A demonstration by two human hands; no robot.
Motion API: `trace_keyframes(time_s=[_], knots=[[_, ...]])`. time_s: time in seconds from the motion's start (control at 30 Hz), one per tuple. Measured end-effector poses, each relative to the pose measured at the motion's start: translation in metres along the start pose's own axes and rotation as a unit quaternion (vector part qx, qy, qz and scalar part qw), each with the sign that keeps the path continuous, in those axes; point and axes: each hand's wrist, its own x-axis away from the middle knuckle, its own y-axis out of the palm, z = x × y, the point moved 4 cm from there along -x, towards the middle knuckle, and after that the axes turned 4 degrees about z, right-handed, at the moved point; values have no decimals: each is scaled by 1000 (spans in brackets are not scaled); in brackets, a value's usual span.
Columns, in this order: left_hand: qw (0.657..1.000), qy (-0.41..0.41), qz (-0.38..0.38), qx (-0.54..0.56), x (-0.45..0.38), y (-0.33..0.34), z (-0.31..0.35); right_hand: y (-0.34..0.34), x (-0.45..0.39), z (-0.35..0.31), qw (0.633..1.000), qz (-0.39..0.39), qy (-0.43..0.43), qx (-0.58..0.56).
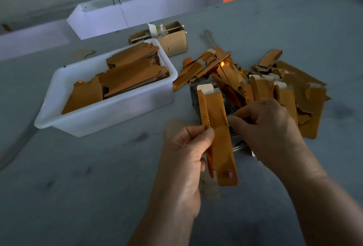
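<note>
One gold carton sleeve [218,127] is held above the grey table [78,186], just in front of the loose pile and to the right of the tub. Its long axis points away from the person, with the white tuck flap at the far end. The sleeve is flat, with a serrated fold line along its left panel. The left hand [184,159] pinches the left panel, thumb on the front face and fingers curled behind. The right hand [269,127] pinches the right edge at about mid-length, fingers curled inward. A silver reflective sheet [195,96] lies directly beneath and behind the sleeve. Beyond it lies one loose pile of gold sleeves [265,88]. The pieces overlap, so an exact count is not possible, but well over a dozen show. To the left stands one white plastic tub [110,120] holding three stacks of flat gold blanks [133,72]. Behind the tub sits one small open cardboard box [174,43]. One paper tag [82,54] lies near the tub's far corner. One long white trough [137,15] lies at the table's far edge. No brand, label or writing is legible on any item.
</note>
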Motion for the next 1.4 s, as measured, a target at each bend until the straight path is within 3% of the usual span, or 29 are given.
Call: trace_keyframes(time_s=[0.27,0.43,0.6,0.93,1.2,1.4], knots=[[1000,-25,-5,6,-3,3,-10,4,4,-6,993,-78,49,-68],[999,-34,-2,5,-4,2,-14,9,2,-4,992,-43,26,-112],[1000,-26,-2,10,-4,2,-15,8,11,1,945,-9,88,-315],[999,-26,-15,16,-5,3,-13,7,28,12,992,65,22,-107],[997,12,-72,-39,-6,15,-2,11,32,12,988,101,-5,-118],[992,30,-61,-108,-11,15,-1,11,33,11,987,115,-33,-106]])
